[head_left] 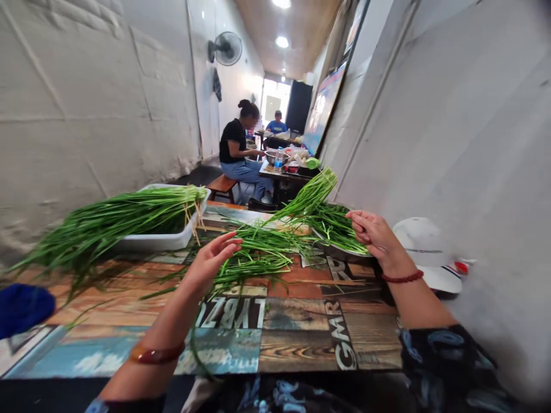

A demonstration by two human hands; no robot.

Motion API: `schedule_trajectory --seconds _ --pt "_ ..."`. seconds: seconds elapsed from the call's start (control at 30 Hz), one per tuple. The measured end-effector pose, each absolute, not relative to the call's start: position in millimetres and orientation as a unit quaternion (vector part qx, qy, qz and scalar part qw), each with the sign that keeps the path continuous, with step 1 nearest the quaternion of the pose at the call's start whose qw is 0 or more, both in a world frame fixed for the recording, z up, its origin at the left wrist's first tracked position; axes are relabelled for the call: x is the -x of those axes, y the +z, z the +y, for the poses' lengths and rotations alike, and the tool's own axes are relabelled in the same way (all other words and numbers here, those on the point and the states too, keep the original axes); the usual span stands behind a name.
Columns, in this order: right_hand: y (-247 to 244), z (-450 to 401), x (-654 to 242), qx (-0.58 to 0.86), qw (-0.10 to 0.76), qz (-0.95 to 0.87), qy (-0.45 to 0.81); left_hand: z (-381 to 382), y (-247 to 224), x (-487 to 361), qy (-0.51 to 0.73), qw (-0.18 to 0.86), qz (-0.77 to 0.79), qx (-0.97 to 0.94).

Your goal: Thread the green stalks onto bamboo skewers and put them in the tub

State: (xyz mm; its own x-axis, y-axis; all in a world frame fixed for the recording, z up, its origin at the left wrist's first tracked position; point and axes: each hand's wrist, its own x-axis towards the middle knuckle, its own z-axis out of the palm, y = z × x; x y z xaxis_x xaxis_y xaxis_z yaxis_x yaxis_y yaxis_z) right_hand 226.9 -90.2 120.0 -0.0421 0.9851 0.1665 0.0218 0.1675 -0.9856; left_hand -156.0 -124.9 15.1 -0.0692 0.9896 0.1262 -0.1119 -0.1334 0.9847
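Observation:
My left hand [217, 252] is at the left edge of a loose pile of long, thin green chives [262, 252] on the table, its fingers stretched out and slightly bent. It appears to hold nothing. To the right, my right hand [370, 232] is raised beside a metal tray [344, 249] heaped with more chives. Its fingers are curled in and pinched together; anything between them is too small to make out. A bunch of chives [312, 195] lies across the tray's far side, pale ends pointing up and right.
A white plastic bin [172, 242] at left holds a large tied bunch of chives, leaves hanging over the table [297, 338]. A white cap [424, 252] lies at right by the wall, a blue cloth item [26, 310] at far left. Two people sit at tables further back.

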Motion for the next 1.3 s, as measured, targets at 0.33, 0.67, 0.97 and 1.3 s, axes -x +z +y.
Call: schedule_trajectory --seconds 0.33,0.67,0.97,1.3 --pt "122 -98 -233 0.465 0.529 -0.560 0.437 -139 0 150 0.541 0.530 0.438 -0.484" --pt "135 -129 -203 0.435 0.498 -0.581 0.475 -137 29 149 0.617 0.433 0.448 -0.481" --pt "108 -165 -180 0.402 0.449 -0.562 0.566 -125 110 137 0.592 0.357 0.335 -0.640" --pt "-27 -208 -138 0.430 0.383 -0.478 0.663 -112 35 107 0.355 0.531 0.438 -0.632"
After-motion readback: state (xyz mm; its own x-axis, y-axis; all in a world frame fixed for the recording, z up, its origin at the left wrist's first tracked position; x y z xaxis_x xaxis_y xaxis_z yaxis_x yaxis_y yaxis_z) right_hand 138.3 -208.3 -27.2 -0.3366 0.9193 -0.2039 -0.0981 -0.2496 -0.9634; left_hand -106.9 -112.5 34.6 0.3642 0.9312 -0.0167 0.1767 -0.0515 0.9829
